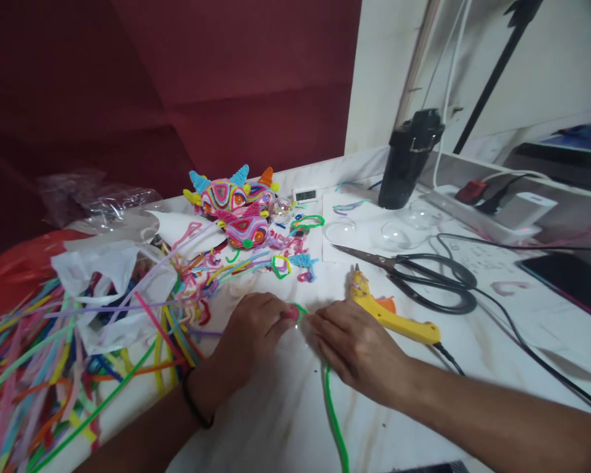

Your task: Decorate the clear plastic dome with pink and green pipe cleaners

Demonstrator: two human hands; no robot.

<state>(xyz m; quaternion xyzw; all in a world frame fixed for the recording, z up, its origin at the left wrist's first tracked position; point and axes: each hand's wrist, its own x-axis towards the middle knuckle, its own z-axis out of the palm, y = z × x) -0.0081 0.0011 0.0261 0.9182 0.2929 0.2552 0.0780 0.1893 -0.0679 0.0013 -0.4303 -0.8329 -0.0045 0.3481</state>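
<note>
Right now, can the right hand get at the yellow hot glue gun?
Probably yes: the yellow hot glue gun lies close beyond the right hand, and nothing visible stands between them. That hand seems occupied with the green pipe cleaner, though, so it may need to let go first.

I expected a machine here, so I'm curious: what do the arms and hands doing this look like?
They are a person's own. The left hand and right hand are both ungloved, and no sleeve shows on either forearm. A thin black band circles the left wrist; the right wrist shows nothing worn. No cables attach to them.
</note>
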